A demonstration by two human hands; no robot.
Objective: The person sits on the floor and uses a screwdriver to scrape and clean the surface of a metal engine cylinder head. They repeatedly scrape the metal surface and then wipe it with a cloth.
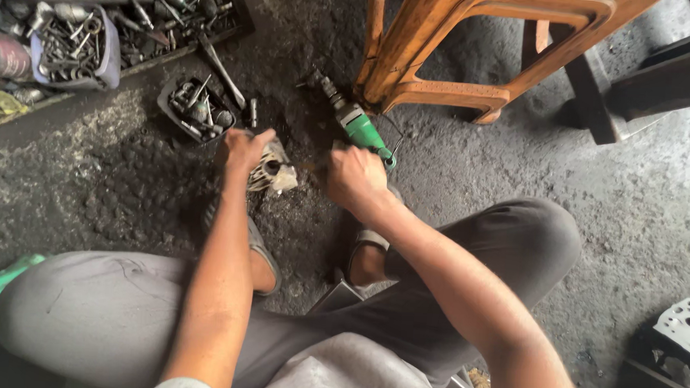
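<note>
I sit low over a dirty concrete floor with my knees spread. My left hand (243, 149) grips a finned metal engine cylinder (274, 170) that rests on the floor between my feet. My right hand (354, 179) is closed around a small tool whose thin tip points left toward the cylinder; the tool itself is mostly hidden by my fingers. A green power drill (354, 122) lies on the floor just beyond my right hand.
A small tray of sockets and bits (198, 107) sits left of the cylinder. Boxes of wrenches and parts (73, 42) fill the top left. An orange plastic stool (463, 43) stands behind the drill. A metal engine part (688, 326) lies at the lower right.
</note>
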